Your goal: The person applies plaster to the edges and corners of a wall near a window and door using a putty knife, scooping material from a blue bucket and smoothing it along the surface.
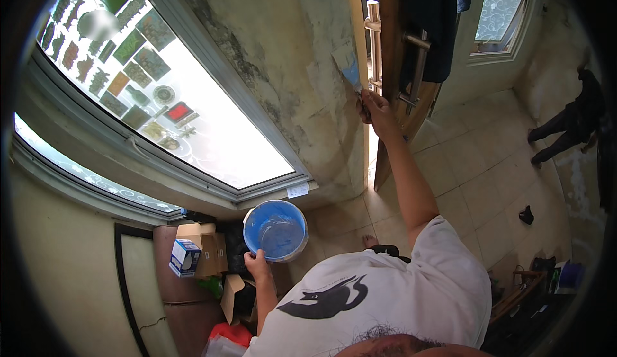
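Note:
My left hand [258, 266] grips the rim of a round blue bucket [292, 228], which has pale smears around its edge and inside. The bucket is held out in front of my body, below the window. My right arm is stretched up and forward, and my right hand [373, 107] is closed on a putty knife [350, 72]. Its wide bluish blade lies at the stained wall [289, 55], close beside the door frame. The handle is mostly hidden by my fingers.
A large window [212, 132] with a metal frame fills the left. Right of the wall stands a wooden door with long metal handles [418, 68] and dark cloth. Cardboard boxes [209, 248] sit at lower left. A dark-clothed person [569, 122] stands at far right on the tiled floor [463, 158].

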The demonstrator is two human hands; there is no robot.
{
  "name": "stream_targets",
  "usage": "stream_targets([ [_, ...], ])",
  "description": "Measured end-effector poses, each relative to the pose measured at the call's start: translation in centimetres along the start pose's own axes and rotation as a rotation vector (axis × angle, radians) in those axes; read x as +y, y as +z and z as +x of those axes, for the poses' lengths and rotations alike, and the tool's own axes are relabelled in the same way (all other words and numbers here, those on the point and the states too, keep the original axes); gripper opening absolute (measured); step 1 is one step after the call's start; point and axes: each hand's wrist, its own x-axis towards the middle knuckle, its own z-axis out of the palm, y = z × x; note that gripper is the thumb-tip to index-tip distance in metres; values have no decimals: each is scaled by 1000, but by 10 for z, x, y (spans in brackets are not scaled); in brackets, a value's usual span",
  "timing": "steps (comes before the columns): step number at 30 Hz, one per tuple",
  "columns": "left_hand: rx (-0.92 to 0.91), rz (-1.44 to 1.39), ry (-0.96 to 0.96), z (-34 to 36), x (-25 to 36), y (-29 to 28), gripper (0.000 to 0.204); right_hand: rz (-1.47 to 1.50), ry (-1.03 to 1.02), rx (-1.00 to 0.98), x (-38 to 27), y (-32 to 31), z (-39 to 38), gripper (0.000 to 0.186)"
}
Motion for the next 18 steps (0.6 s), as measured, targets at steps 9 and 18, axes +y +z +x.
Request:
stream_targets([
  [9,-14,82,44,3,5,-2,16,-27,44,45,37,-17,-42,37],
  [18,-35,84,72,6,14,10,17,-64,-154,108,-33,9,-1,38],
])
